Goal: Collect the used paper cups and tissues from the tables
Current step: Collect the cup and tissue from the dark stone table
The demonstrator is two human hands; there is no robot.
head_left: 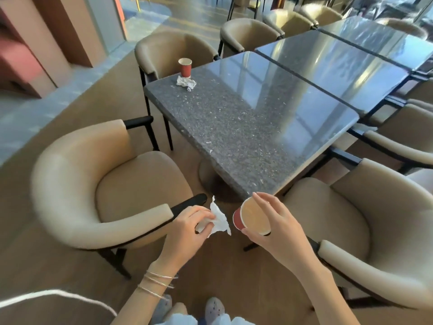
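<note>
Nearest the camera, the left hand [187, 227] pinches a crumpled white paper tissue [219, 220], fingers curled around its lower folds, with thin silver bangles [155, 281] on the wrist. Just beside it, the right hand [277, 227] grips a red paper cup with a pale inside [251, 219], tilted so its open mouth faces the camera; thumb and fingers wrap around its rim and side. Both hands hang above the wooden floor [222, 273], just off the near corner of the speckled dark grey stone bench [234, 127]. A beige cushioned armchair [98, 184] stands to the left and another beige armchair [375, 231] to the right. At the far left corner of the bench a second red paper cup [185, 67] stands upright, and a second crumpled white tissue [186, 82] lies touching its base. Beyond, more glossy grey benches [339, 62] and beige chairs run in a row.
</note>
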